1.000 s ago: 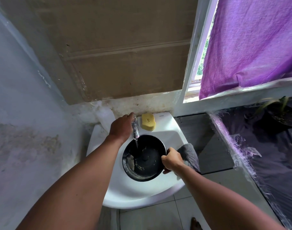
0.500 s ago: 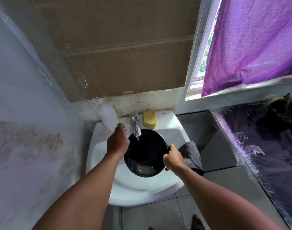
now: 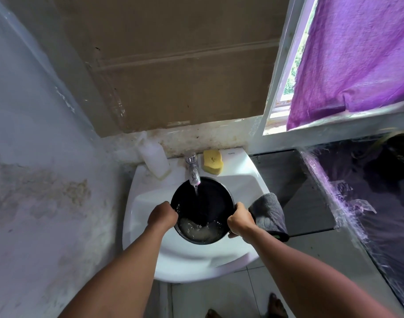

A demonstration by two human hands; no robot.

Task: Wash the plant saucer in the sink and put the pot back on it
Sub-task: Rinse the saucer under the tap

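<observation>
A round black plant saucer [image 3: 208, 203] is held over the white sink [image 3: 148, 203], tilted toward me, with cloudy water pooled at its near edge. Water runs from the chrome tap [image 3: 193, 168] into it. My left hand [image 3: 162, 215] grips the saucer's left rim and my right hand [image 3: 240, 220] grips its right rim. The plant pot [image 3: 396, 152] shows dimly at the far right on a dark plastic-covered surface.
A yellow sponge [image 3: 212, 161] lies on the sink's back ledge beside the tap, and a white bottle [image 3: 154, 157] leans at the back left. A grey cloth [image 3: 270, 214] hangs over the sink's right edge. A purple curtain [image 3: 357, 53] covers the window.
My left hand left the tap and took hold of the saucer's left rim. Water now runs, and the saucer has tilted toward me with water collecting at its near edge.
</observation>
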